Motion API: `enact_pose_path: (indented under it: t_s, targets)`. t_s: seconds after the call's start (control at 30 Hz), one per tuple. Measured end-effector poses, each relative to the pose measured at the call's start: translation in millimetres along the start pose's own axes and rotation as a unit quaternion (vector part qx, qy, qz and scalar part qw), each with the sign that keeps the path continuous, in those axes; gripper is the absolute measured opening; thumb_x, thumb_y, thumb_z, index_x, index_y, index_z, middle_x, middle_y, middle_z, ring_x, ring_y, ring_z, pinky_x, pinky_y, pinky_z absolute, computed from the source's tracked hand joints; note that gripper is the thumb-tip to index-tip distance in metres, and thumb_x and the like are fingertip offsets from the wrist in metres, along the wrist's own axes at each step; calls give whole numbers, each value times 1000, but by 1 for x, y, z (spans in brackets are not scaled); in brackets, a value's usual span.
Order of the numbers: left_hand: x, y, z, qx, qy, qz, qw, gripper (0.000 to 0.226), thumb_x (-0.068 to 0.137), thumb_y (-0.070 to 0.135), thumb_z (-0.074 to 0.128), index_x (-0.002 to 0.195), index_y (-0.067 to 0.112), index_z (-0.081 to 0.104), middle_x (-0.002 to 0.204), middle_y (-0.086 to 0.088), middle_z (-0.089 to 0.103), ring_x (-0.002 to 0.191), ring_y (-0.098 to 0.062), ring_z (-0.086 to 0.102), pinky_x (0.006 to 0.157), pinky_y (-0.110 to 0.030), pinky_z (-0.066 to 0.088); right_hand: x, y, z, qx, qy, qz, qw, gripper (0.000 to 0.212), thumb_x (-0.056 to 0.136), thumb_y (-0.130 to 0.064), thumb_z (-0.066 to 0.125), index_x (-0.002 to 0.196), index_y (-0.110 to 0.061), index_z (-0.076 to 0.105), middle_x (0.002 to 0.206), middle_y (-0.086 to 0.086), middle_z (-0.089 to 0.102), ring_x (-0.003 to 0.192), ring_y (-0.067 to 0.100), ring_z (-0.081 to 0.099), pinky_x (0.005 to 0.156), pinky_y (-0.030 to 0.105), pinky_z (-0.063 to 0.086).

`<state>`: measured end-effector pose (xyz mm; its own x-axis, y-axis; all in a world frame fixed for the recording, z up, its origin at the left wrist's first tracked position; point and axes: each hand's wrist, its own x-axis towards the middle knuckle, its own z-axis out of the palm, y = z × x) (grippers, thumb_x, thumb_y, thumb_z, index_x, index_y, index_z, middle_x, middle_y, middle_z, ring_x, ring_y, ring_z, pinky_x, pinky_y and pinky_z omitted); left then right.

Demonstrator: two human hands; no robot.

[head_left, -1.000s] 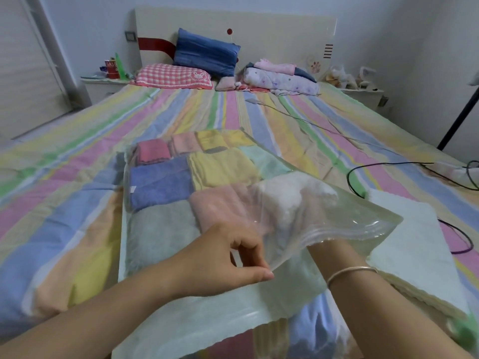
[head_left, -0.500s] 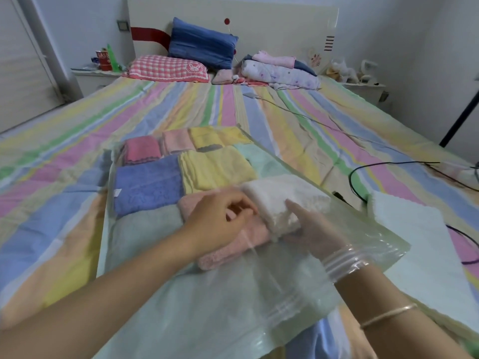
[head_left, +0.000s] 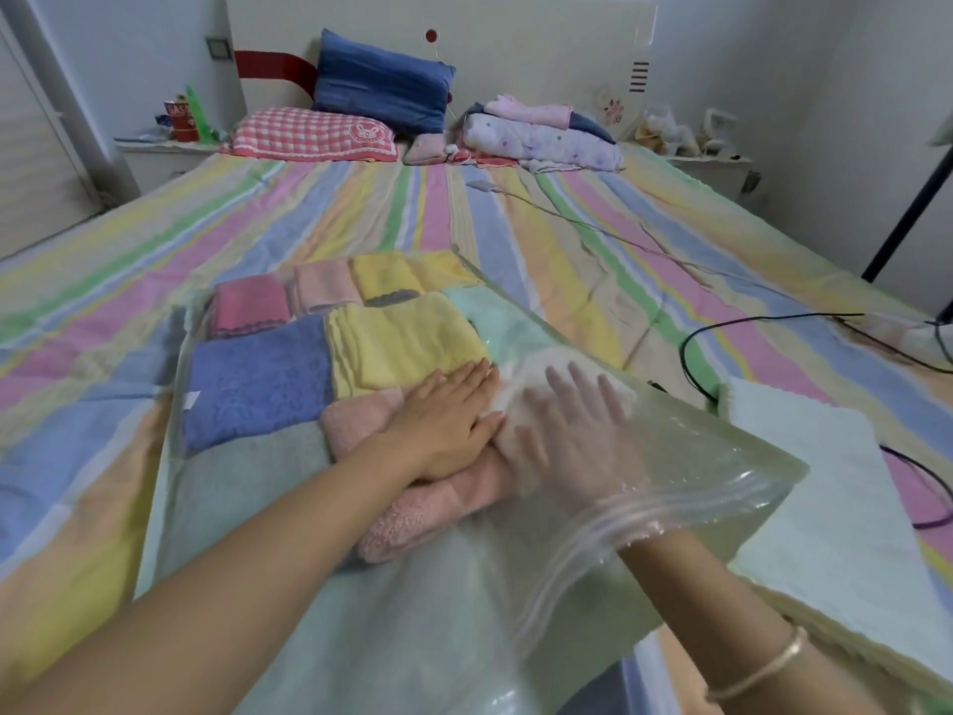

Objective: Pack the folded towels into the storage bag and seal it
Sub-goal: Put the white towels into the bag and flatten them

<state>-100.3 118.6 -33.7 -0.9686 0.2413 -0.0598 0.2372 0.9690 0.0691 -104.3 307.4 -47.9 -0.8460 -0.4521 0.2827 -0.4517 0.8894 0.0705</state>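
1. Position of the work. The storage bag (head_left: 686,508) lies flat on the bed (head_left: 567,240), mouth toward the lower right of the frame. It already holds folded towels in rows: a blue towel (head_left: 258,384), a yellow towel (head_left: 402,343) and a pink towel (head_left: 428,513) among them.

2. Hands. My right hand (head_left: 577,430) is inside the bag, seen through the film, with the zip strip draped over the wrist. Its grip is wide: fingers straight, palm flat on the white towel (head_left: 515,399). My left hand (head_left: 448,430) appears to lie on top of the film, grip also wide, holding nothing, pressing across the pink and white towels. I judge the purpose to be seating the white towel level beside its neighbours, with the left hand steadying the stack against the push.

3. Edges and room. The white towel sits against the bag's right edge, so no room is left on that side. Open space inside is toward the mouth, at the lower centre of the frame. Another folded white towel (head_left: 825,498) waits outside, just beside the mouth, at right. A black cable (head_left: 722,327) lies beyond it, clear of the bag. The seal is not yet closed.
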Motion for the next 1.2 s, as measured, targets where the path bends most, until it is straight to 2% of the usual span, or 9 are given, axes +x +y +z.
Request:
enact_pose_path:
  t_s: [0.13,0.27,0.43,0.5,0.6,0.8,0.9,1.07,1.2]
  targets:
    - [0,2,8,44,-14,15,999,64,96,60,13,150,38,-15,160,-5,-20,148,-18,-18,121,-46,-4,-18,4,22,71,-86,15,994,92,74,-74,-23,152,-36,6,162,0,-3,148,29,-10,119,46,-8]
    - [2,11,2,23,-48,2,999,65,93,67,13,150,44,-8,159,-8,-23,147,-22,-22,119,-51,-6,-35,1,23,132,-80,43,987,89,75,-73,-19,152,-37,5,161,-2,-6,144,21,-20,118,41,-12]
    - [3,42,-3,33,23,5,999,62,100,50,18,155,26,1,162,-7,-14,149,-21,-13,120,-46,-6,-79,9,24,244,-92,25,965,90,82,-78,7,149,-20,27,156,6,20,146,28,10,118,45,10]
    - [2,66,0,15,38,46,998,60,102,42,20,155,22,-1,162,-5,-11,149,-16,-10,121,-43,-6,-115,17,20,230,-160,24,960,61,91,-65,25,138,-28,38,147,4,44,137,27,39,112,46,32]
    - [2,103,5,-44,20,97,994,58,103,39,20,154,25,-2,163,0,-9,149,-12,-8,121,-39,-7,-142,32,-22,285,-71,12,956,12,88,-23,47,95,-26,57,100,-9,63,92,6,56,77,10,42]
    - [9,133,26,1,-16,90,996,65,97,56,8,153,28,-8,162,0,-15,148,-16,-16,120,-44,-10,-180,75,-55,298,27,139,944,26,73,-20,50,82,-35,69,78,-29,65,74,-6,59,68,13,43]
    - [6,129,44,91,-3,104,990,86,75,64,-18,152,25,-15,159,-4,-23,147,-20,-22,119,-48,-12,-191,98,-60,206,134,194,950,26,72,-13,57,84,-33,66,93,-20,65,91,3,57,67,22,46]
    - [6,129,53,101,10,96,990,90,69,64,-23,151,26,-17,156,-2,-29,146,-21,-24,118,-48,-13,-205,122,-36,82,-5,133,988,66,70,-42,53,133,-22,55,139,0,53,132,24,46,106,35,36]
    - [6,128,50,84,8,101,991,95,71,73,-23,153,27,-10,159,-1,-22,148,-19,-19,119,-46,-12,-201,122,-32,38,-2,132,991,61,66,-44,48,120,-20,64,120,-1,66,107,24,65,82,30,54]
